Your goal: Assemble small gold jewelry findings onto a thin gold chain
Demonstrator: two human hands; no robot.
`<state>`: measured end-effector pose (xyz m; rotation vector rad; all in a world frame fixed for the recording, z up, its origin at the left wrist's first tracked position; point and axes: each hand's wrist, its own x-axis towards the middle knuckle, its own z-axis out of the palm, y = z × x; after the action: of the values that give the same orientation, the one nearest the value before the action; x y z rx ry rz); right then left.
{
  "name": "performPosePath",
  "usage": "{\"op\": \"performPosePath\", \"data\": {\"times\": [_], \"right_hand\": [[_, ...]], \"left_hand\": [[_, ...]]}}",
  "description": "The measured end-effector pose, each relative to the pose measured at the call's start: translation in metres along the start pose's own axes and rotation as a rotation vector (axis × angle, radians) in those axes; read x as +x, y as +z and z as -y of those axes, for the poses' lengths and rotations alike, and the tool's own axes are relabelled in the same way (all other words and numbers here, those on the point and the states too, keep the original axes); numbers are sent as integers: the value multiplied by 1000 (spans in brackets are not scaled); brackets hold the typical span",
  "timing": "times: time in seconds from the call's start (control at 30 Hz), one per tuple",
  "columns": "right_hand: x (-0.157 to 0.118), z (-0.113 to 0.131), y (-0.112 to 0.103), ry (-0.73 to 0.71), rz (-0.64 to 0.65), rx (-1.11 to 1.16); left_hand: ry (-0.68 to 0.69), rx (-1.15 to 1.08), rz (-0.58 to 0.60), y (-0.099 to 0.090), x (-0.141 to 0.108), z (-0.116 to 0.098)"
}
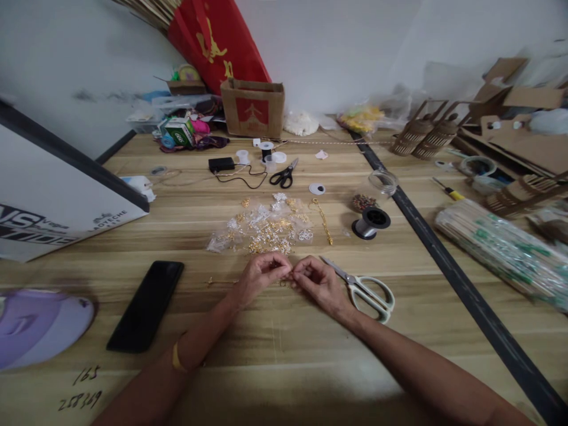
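My left hand (265,273) and my right hand (319,283) meet at the middle of the wooden table, fingertips pinched together almost touching. Between them is something small and thin that I cannot make out. A fine strand with small gold pieces (211,281) lies on the wood to the left of my left hand. Just beyond my hands spreads a pile of gold and silver charms (270,235), partly in clear bags. A gold chain (325,222) lies to the right of the pile. Scissors with pale green handles (376,294) rest beside my right hand, blades partly open.
At the left are a black phone (146,306), a purple object (42,328) and a white box (57,189). Farther back lie black scissors (284,175) and thread spools. A wire spool (371,222), a bead jar (381,184) and bagged sticks (501,245) are at the right.
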<state>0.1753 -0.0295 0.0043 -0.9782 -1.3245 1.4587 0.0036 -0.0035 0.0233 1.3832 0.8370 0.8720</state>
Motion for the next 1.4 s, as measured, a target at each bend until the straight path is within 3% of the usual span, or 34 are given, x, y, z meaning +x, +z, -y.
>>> {"op": "performPosePath", "data": {"times": [0.23,1.0,1.4], "right_hand": [[0,-1,-1,-54,15,-26],[0,-2,0,-1,42,-34],[-2,0,-1,20,42,53]], "left_hand": [[29,22,-4,-1,0,2],[83,77,-21,1,0,5],[-55,45,-63,3,0,6]]}}
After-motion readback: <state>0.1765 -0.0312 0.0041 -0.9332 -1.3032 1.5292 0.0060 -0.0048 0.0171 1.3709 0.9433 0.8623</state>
